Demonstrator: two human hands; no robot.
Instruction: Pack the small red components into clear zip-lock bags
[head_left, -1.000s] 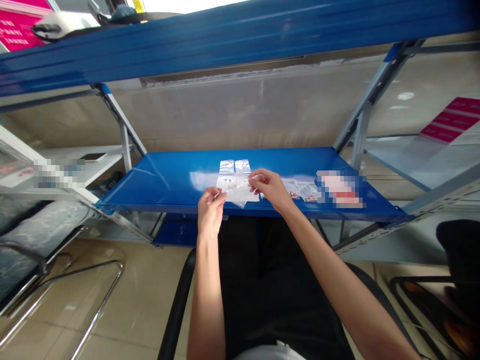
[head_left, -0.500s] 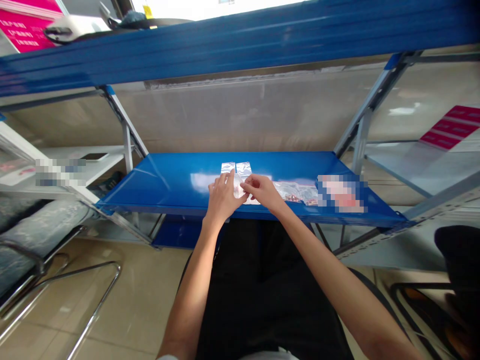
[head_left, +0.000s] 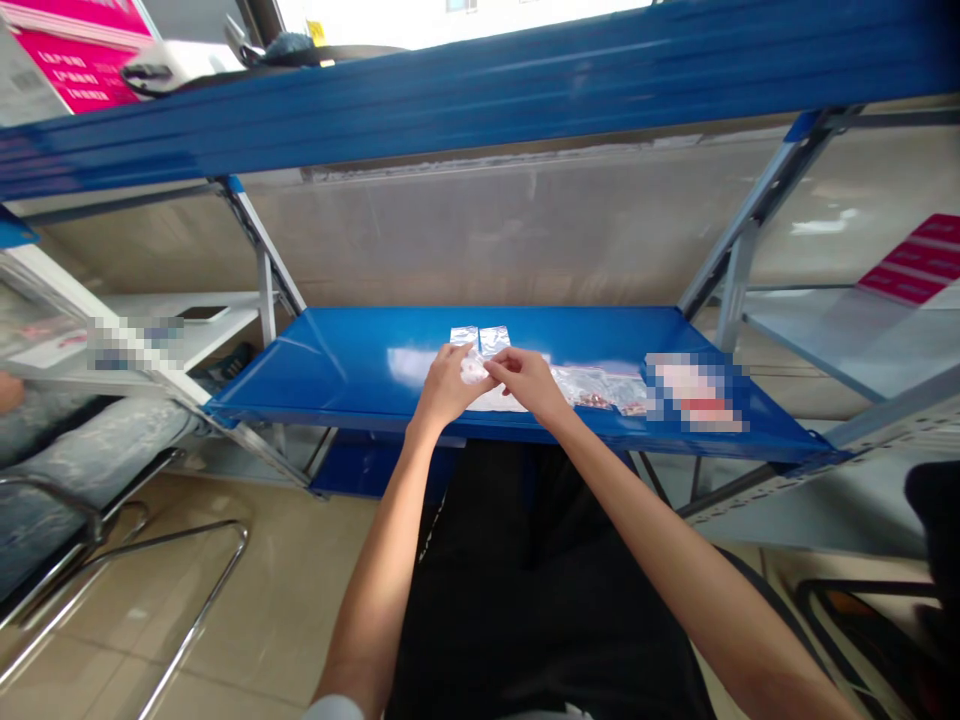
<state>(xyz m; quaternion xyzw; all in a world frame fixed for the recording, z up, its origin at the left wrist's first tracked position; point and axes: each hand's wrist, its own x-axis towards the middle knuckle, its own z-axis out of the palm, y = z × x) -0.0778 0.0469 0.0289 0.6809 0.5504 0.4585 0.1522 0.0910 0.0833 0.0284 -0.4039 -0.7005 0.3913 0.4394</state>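
Note:
Both hands meet at the front middle of the blue shelf, over a small whitish, translucent piece (head_left: 473, 369) that looks like crumpled thin plastic. My left hand (head_left: 444, 385) curls round its left side, fingers bent and thumb toward the right. My right hand (head_left: 531, 382) pinches thumb and forefinger together at its right edge; what lies between those fingertips is too small to make out. Under the hands lies a flat white sheet or bag (head_left: 496, 400), partly covered. Just behind them are two silvery packets, the left one (head_left: 464, 335) and the right one (head_left: 494, 340), side by side.
Clear plastic bags (head_left: 596, 388) with small copper-coloured pieces lie right of my right hand. Farther right is a blurred-out reddish-white item (head_left: 694, 392). A blue beam (head_left: 480, 90) crosses above the blue shelf (head_left: 360, 330). A person's leg (head_left: 97, 470) shows at left.
My left fingers have drawn in round the whitish piece, where they were more spread before. My right hand keeps its pinch. The view has shifted slightly.

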